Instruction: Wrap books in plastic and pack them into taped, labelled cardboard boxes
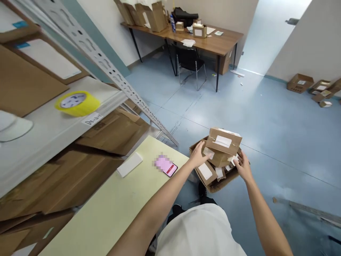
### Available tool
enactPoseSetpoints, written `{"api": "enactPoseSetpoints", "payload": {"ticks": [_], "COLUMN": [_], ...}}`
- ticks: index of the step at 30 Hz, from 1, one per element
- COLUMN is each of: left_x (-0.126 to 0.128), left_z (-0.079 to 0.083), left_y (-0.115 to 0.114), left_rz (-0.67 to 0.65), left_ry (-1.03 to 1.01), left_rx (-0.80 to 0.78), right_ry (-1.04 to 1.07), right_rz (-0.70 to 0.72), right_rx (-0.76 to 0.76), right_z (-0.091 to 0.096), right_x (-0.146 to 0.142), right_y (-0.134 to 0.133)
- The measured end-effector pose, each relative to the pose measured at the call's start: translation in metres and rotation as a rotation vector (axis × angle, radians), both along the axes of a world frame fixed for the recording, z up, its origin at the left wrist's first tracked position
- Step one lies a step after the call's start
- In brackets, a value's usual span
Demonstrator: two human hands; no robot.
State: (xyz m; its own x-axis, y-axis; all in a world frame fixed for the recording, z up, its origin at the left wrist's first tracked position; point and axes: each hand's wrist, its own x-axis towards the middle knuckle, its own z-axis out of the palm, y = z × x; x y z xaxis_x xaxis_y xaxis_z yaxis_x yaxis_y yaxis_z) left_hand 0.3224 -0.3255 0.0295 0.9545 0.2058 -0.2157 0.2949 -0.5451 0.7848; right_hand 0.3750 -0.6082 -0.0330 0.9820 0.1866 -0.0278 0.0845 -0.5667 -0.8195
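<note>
Left hand [198, 154] and right hand [243, 167], each grip open against the full carton [221, 183], should, I think, press evenly so the top parcel [223, 142] does not slide.

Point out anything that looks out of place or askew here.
The top parcel sits tilted on the heaped carton between the left hand and right hand; loose boxes lie scattered by the far wall.
</note>
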Motion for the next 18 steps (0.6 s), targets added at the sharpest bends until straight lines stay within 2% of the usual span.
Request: {"api": "enactPoseSetpoints", "payload": {"ticks": [2, 4, 7, 10, 12, 15, 18], "left_x": [-0.042, -0.088, -0.157, -0.223, -0.266, -0.33, -0.392], "left_z": [-0.006, -0.01, -0.009, -0.005, -0.002, 0.001, 0.003], "left_y": [0.003, 0.007, 0.013, 0.018, 0.018, 0.013, 0.004], "left_rz": [0.009, 0.065, 0.202, 0.392, 0.532, 0.739, 0.928], "left_ry": [0.008, 0.039, 0.086, 0.084, 0.061, -0.004, -0.09], "left_rx": [-0.051, -0.153, -0.3, -0.323, -0.296, -0.279, -0.289], "right_ry": [0.141, 0.224, 0.236, 0.235, 0.233, 0.226, 0.221], "right_rz": [-0.063, -0.107, -0.033, 0.158, 0.339, 0.655, 0.941], "right_rx": [0.137, 0.21, 0.245, 0.266, 0.272, 0.252, 0.179], "right_z": [-0.005, -0.006, -0.002, 0.008, 0.016, 0.029, 0.042], "right_x": [-0.013, -0.024, -0.039, -0.057, -0.075, -0.115, -0.169], "right_y": [0.007, 0.018, 0.048, 0.096, 0.134, 0.189, 0.237]}}
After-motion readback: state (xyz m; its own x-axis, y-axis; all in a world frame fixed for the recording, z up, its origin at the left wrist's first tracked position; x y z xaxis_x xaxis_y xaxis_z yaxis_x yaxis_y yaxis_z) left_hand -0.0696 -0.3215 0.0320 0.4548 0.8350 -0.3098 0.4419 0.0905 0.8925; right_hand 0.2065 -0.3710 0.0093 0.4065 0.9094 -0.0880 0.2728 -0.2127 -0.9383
